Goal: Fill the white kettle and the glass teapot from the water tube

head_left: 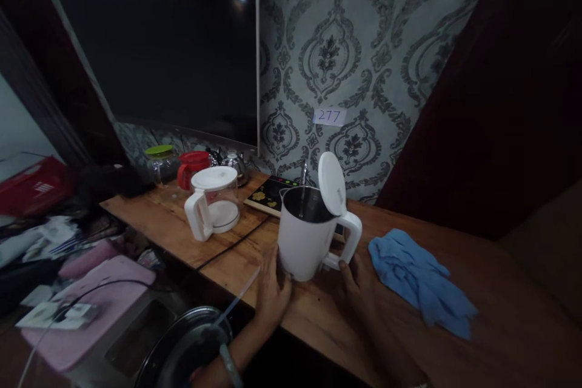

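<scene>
A white electric kettle (pixel 302 245) stands on the wooden table with its white lid (pixel 331 183) raised, showing the dark metal inside. My left hand (pixel 273 291) is closed against the kettle's lower left side, near the base. On the other side, my right hand (pixel 359 282) is at the lower end of the kettle's handle (pixel 353 236), its thumb pointing up; the other fingers are mostly hidden. Behind the kettle, a thin metal spout (pixel 304 171) rises above a black panel with gold flowers (pixel 266 194).
A crumpled blue cloth (pixel 421 282) lies to the right. At left are a glass pot with white lid (pixel 214 179), a red-lidded jug (pixel 193 163) and a green-lidded jar (pixel 160 150). A dark cable (pixel 231 244) crosses the wooden table (pixel 150 218). Below its edge is a round basin (pixel 182 339).
</scene>
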A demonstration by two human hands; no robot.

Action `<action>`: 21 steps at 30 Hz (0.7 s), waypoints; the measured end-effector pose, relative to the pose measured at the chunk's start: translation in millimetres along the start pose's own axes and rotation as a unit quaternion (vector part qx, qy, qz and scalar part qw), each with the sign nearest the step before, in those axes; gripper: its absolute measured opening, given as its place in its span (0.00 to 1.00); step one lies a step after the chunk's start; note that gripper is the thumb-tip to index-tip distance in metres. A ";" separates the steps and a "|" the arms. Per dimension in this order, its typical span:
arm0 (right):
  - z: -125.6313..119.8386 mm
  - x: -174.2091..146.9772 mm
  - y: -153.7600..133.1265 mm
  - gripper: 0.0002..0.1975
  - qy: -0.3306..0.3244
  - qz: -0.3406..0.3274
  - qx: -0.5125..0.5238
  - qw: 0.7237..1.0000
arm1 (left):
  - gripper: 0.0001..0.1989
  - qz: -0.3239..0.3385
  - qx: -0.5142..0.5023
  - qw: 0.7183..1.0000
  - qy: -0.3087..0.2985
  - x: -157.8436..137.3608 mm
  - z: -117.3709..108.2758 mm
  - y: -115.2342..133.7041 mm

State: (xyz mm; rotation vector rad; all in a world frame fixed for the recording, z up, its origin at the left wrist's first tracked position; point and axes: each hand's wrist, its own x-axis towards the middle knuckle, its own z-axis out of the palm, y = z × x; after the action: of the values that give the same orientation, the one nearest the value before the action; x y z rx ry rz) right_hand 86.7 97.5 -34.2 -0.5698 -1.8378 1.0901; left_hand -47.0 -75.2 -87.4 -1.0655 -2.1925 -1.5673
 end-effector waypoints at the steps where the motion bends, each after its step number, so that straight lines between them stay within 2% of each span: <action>1: 0.5 -0.3 0.9 0.21 0.002 -0.004 -0.005 1.000 | 0.31 0.001 -0.002 1.000 -0.002 -0.4 -0.1 0.1; 5: 0.3 -1.9 5.1 0.25 0.014 -0.027 -0.020 0.999 | 0.32 0.001 -0.020 1.000 -0.015 0.2 -2.6 2.9; 9: -5.5 -0.8 10.5 0.26 -0.015 -0.055 -0.014 0.998 | 0.32 -0.004 -0.041 0.999 -0.028 2.8 -4.8 6.6; 11: -8.7 2.3 15.0 0.28 0.002 -0.033 -0.015 0.999 | 0.32 -0.001 -0.040 0.999 -0.026 3.7 -5.2 7.2; 13: -10.9 7.0 21.5 0.29 0.038 0.019 -0.039 0.998 | 0.32 0.008 -0.030 0.999 -0.019 4.5 -5.6 7.0; 15: -12.0 12.4 29.1 0.26 0.074 0.060 -0.065 0.993 | 0.32 0.018 -0.021 1.000 -0.015 5.5 -6.4 6.7; 18: -13.0 19.2 39.1 0.22 0.106 0.078 -0.071 0.989 | 0.33 0.029 -0.010 0.999 -0.016 7.4 -7.7 7.3; 21: -14.0 22.5 43.4 0.22 0.104 0.088 -0.087 0.987 | 0.32 0.031 -0.007 0.999 -0.012 8.3 -7.5 9.0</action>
State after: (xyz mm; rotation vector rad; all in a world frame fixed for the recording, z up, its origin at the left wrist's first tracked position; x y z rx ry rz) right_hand 85.5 142.4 -58.2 -0.9287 -1.7323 0.9494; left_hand -48.4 -77.0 -73.2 -1.1502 -2.1456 -1.5539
